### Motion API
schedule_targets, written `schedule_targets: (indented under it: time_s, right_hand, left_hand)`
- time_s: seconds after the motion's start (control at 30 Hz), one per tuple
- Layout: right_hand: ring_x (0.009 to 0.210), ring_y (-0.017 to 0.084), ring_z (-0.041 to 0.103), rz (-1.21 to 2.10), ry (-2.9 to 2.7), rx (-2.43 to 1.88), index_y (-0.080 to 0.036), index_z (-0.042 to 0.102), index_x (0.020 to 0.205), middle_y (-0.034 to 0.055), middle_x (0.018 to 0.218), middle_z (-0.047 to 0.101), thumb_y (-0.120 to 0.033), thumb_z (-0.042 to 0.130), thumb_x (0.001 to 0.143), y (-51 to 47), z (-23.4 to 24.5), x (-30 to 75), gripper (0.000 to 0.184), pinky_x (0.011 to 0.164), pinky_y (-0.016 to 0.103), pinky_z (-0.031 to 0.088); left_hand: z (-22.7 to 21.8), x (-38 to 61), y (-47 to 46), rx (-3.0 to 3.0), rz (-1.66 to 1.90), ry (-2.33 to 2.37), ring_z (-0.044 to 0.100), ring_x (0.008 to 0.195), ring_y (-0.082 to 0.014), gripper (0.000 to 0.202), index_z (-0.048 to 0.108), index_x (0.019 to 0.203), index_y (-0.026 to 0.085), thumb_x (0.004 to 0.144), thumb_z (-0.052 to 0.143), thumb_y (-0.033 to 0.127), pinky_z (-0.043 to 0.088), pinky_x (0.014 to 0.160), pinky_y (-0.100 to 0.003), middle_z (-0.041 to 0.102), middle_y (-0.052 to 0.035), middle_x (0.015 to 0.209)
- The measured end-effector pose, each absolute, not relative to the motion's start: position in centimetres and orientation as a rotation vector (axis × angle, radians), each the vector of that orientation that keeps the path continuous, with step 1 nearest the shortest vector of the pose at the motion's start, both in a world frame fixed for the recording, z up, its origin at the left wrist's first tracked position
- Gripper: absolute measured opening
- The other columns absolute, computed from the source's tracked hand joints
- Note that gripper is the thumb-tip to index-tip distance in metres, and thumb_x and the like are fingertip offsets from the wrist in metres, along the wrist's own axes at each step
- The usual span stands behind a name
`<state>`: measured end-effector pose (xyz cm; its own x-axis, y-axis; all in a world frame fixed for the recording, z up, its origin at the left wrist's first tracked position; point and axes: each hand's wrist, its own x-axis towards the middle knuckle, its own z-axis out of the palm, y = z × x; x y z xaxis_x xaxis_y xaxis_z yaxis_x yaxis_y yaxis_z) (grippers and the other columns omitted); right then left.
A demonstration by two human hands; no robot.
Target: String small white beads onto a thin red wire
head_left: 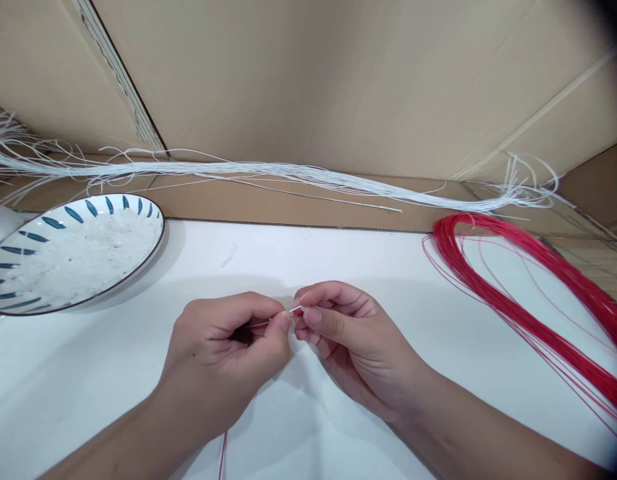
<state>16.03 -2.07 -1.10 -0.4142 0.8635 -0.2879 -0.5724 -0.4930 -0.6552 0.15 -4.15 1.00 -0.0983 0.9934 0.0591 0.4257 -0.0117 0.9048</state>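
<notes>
My left hand (228, 343) is closed, thumb and forefinger pinching a thin white cord (295, 309) whose short end sticks out past the fingertips. A bit of red shows beside it, and a thin red cord (223, 457) hangs below the left wrist with a pale strand alongside. Meeting it at the centre, my right hand (351, 327) pinches at the tip of the white cord between thumb and forefinger. Its other fingers curl underneath. Exactly how the red and white strands join is hidden by the fingertips.
On the left stands an oval plate (19, 251) with dark leaf-like strokes, holding small whitish clear bits (98, 243). A long bundle of white cords (288, 172) lies along the cardboard (308, 80) at the back. A coil of red cord (488, 283) rests on the white table (138, 380) at right.
</notes>
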Motion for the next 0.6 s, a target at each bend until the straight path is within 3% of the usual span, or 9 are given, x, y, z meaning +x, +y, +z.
schedule_targets:
  time_s: [0.6]
  right_hand:
    - [0.07, 0.006, 0.065, 2.014, -0.581, -0.689, -0.018, 0.077, 0.079, -0.0018, 0.074, 0.071, -0.012, 0.083, 0.077, -2.15, -1.16, 16.03, 0.008, 0.071, 0.014, 0.053]
  left_hand:
    - [0.58, -0.23, -4.1, 1.668, 1.09, 1.556, 0.047, 0.044, -0.0083, 0.025, 0.07, 0.054, 0.022, 0.078, 0.065, 0.028, 0.039, 0.04, -0.017, 0.066, 0.0018, 0.055]
